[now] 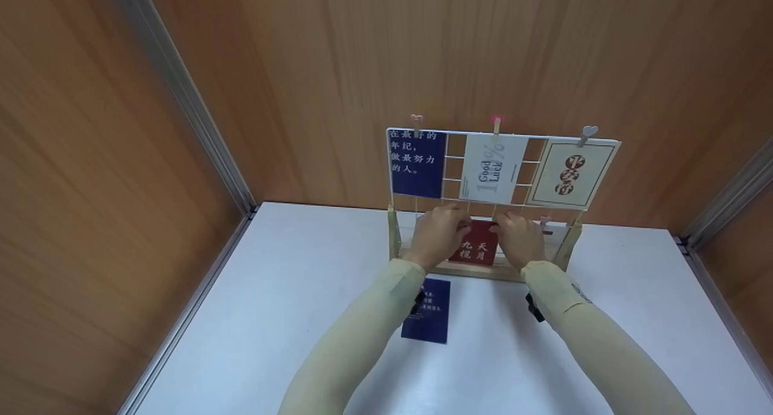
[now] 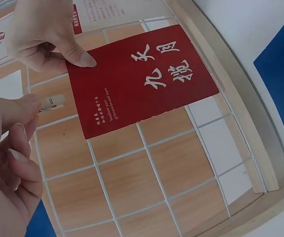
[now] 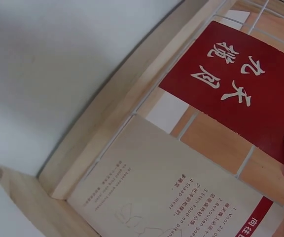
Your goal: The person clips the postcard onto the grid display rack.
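Observation:
A red card [image 1: 479, 240] with white characters lies against the lower part of a white wire grid [image 2: 147, 146]. My right hand [image 1: 518, 240] pinches its upper edge, thumb on the front, as the left wrist view shows. In my left hand [image 1: 439, 237] a small wooden clip [image 2: 52, 102] is held between thumb and finger, beside the card's top edge. The clip's far end is hidden by the fingers. To the right of the red card hangs a white printed card [image 3: 161, 182], partly behind my right hand in the head view.
The grid stands in a wooden base [image 1: 483, 272] on a white table [image 1: 302, 294]. Clipped along its top are a blue card [image 1: 416, 182], a "Good Luck" card [image 1: 477, 182] and a cream card [image 1: 549, 191]. Another blue card [image 1: 432, 327] lies on the table near my left forearm.

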A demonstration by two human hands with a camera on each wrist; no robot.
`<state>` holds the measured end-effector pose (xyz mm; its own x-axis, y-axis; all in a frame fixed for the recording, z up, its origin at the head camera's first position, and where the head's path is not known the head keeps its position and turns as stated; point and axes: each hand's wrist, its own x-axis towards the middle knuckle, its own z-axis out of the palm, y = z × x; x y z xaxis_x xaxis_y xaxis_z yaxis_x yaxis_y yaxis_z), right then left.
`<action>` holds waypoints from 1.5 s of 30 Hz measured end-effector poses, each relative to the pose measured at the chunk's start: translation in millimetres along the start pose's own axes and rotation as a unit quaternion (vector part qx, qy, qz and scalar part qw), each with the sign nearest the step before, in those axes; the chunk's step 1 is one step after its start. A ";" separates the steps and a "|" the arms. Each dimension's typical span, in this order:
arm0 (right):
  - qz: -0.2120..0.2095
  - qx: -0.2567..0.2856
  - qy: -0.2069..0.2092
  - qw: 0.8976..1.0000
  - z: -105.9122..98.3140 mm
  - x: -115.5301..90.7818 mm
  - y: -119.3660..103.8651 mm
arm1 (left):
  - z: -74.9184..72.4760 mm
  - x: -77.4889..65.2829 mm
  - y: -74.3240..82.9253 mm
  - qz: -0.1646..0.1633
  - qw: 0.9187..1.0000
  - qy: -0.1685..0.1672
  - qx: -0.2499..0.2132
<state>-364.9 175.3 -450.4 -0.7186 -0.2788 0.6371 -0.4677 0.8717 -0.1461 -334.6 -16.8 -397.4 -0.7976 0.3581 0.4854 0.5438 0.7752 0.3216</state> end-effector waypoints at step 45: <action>0.021 0.018 0.002 1.000 3.0 2.3 -2.3 | 34.3 36.4 6.6 0.058 0.978 0.010 0.198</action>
<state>-367.1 171.5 -450.8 -0.7367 -0.2401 0.6321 -0.4543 0.8682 -0.1998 -369.0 19.3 -405.5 -0.7299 0.4482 0.5162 0.4825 0.8726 -0.0755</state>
